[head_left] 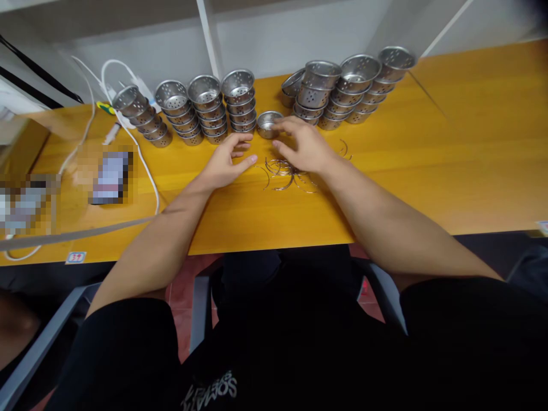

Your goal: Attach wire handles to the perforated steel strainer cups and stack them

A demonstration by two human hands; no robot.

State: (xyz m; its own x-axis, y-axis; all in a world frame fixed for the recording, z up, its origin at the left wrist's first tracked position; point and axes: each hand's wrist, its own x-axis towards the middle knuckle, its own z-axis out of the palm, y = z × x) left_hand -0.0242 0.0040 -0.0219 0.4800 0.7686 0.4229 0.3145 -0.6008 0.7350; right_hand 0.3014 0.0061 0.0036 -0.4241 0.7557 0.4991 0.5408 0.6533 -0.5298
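My right hand [305, 145] reaches over the table with its thumb and fingers apart. Its fingertips overlap the edge of a single small metal cup [266, 130]; whether they touch it I cannot tell. My left hand [226, 164] is open, in front of a stack of perforated metal cups [242, 108], and nothing shows in its grasp. A loose pile of thin, curved metal wires [293, 178] lies on the table between and below my hands, partly hidden by the right one.
More perforated cup stacks [207, 108] stand along the back left, several others [355, 85] at the back right. A phone [110, 177] and a white cable [145, 165] lie on the yellow table [454, 171] at left. The shelf panel [274, 45] rises behind.
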